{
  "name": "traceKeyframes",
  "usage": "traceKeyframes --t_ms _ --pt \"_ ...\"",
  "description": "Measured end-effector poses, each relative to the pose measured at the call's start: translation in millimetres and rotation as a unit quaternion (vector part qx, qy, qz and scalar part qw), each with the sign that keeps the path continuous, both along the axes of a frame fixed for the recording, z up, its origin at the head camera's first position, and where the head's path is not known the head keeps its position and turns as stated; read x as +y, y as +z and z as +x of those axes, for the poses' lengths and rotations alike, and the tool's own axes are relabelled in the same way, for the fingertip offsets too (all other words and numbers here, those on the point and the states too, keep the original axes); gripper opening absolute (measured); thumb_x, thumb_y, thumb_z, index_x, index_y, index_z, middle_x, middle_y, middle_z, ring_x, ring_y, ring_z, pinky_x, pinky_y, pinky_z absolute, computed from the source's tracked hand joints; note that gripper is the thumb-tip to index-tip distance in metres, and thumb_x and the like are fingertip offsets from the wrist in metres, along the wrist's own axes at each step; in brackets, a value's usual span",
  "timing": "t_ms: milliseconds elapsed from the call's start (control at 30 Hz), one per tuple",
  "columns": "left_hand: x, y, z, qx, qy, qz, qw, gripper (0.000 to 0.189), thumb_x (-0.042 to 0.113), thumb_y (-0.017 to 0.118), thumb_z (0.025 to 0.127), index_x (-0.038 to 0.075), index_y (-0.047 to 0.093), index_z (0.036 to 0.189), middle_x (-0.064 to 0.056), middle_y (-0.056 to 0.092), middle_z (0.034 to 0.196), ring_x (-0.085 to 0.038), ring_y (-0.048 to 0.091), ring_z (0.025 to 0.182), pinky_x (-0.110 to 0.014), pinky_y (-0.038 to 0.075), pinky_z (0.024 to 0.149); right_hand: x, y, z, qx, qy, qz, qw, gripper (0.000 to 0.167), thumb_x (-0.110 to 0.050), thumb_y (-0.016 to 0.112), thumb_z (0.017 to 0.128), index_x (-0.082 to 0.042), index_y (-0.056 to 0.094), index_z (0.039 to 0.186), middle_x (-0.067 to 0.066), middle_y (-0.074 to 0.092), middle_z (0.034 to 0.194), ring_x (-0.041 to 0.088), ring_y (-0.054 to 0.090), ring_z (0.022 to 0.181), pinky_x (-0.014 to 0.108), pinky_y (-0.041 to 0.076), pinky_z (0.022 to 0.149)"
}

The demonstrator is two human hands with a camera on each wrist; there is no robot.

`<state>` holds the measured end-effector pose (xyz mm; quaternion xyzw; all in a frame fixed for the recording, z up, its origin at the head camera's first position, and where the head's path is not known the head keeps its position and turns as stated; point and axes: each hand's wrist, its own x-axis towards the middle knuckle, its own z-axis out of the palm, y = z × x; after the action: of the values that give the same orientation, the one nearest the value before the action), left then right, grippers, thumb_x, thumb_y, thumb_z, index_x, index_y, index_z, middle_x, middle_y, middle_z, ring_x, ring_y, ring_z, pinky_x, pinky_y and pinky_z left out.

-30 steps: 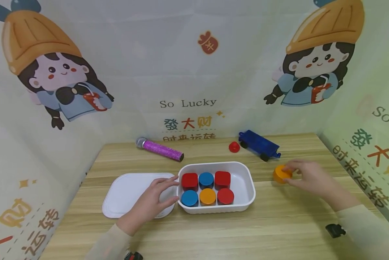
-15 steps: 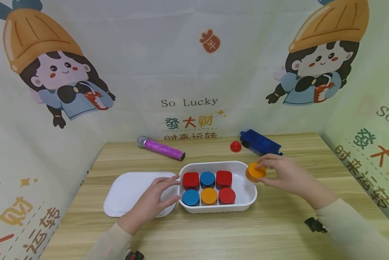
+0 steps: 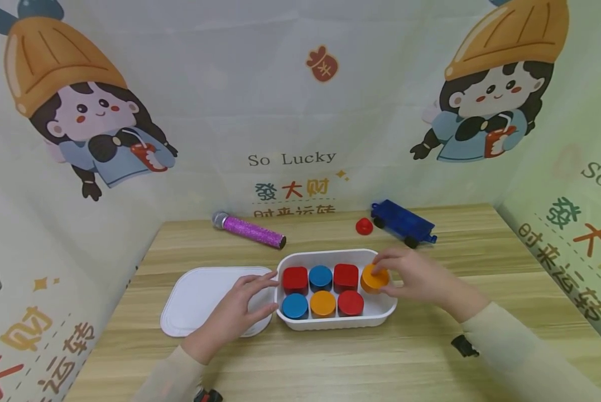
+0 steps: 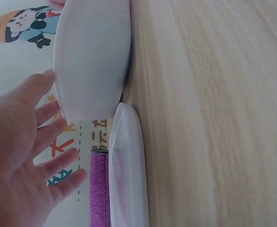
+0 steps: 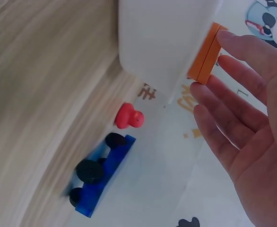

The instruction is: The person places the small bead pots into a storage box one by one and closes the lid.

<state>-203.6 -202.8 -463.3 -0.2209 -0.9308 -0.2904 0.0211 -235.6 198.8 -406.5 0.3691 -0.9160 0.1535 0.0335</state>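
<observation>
My right hand (image 3: pixel 423 279) pinches a round orange block (image 3: pixel 373 283) between thumb and fingers, at the back right of the white box (image 3: pixel 330 323). In the right wrist view the orange block (image 5: pixel 206 59) shows above the box's rim. Two red square-topped blocks, with a blue round block (image 3: pixel 320 276) between them, stand in the back row. The front row holds a blue, an orange (image 3: pixel 322 304) and a red round block (image 3: pixel 350 302). My left hand (image 3: pixel 230 312) has its fingers spread, its thumb and fingertips at the box's left end.
A white lid (image 3: pixel 200 298) lies left of the box, partly under my left hand in the head view. Behind are a purple glitter microphone (image 3: pixel 250 230), a small red piece (image 3: pixel 364 226) and a blue toy wagon (image 3: pixel 403 222). A printed cloth backdrop encloses the table.
My right hand has carried the orange block leftward from the table right of the box, over the rim and into the box's back right area. The left hand has stayed at the box's left end.
</observation>
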Motion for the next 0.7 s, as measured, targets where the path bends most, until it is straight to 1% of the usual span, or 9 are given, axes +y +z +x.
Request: traceKeyframes --t_ms 100,267,500,567,700 --pt "-0.2 0.5 1.2 -0.003 0.001 0.003 1.0 0.044 0.036 0.075 0.096 0.019 0.068 0.136 0.004 0.052 0.158 -0.028 0.049 0.139 -0.056 0.046 0.114 -2.4 -5.0 -1.5 0.008 0.006 0.012 0.9999 0.029 -0.019 0.085 0.086 -0.01 0.078 0.112 0.007 0.073 0.12 0.025 0.07 0.108 0.041 0.062 0.094" --pt "0.0 1.3 1.4 0.0 -0.001 0.005 1.0 0.044 0.036 0.075 0.096 0.019 0.067 0.136 0.003 0.052 0.158 -0.029 0.049 0.139 -0.056 0.046 0.114 -5.7 -11.2 -3.8 0.016 0.0 0.032 0.9994 0.028 -0.019 0.087 0.084 -0.011 0.079 0.109 0.005 0.074 0.116 0.022 0.07 0.104 0.039 0.062 0.093" --pt "-0.9 0.7 1.3 0.001 0.001 0.003 1.0 0.045 0.036 0.076 0.095 0.019 0.067 0.136 0.002 0.052 0.158 -0.028 0.048 0.14 -0.056 0.046 0.114 -10.4 -15.3 -8.2 -0.002 0.009 0.045 0.999 0.026 -0.02 0.087 0.083 -0.011 0.079 0.106 0.004 0.075 0.112 0.021 0.07 0.1 0.039 0.061 0.093" --pt "-0.8 0.3 1.5 0.002 0.0 0.004 1.0 0.045 0.035 0.076 0.095 0.018 0.067 0.136 0.002 0.052 0.158 -0.028 0.049 0.14 -0.055 0.046 0.115 -11.2 -16.4 -9.2 -0.007 0.01 0.044 0.999 0.025 -0.02 0.087 0.083 -0.012 0.079 0.106 0.004 0.075 0.111 0.021 0.07 0.1 0.041 0.061 0.094" --pt "-0.8 0.9 2.0 0.003 -0.004 0.004 1.0 0.045 0.035 0.075 0.095 0.018 0.067 0.137 0.002 0.052 0.158 -0.028 0.049 0.139 -0.055 0.046 0.114 -12.0 -18.2 -9.0 -0.012 -0.011 0.054 0.9984 0.026 -0.022 0.088 0.082 -0.014 0.079 0.105 0.001 0.075 0.111 0.024 0.067 0.107 0.048 0.055 0.102"
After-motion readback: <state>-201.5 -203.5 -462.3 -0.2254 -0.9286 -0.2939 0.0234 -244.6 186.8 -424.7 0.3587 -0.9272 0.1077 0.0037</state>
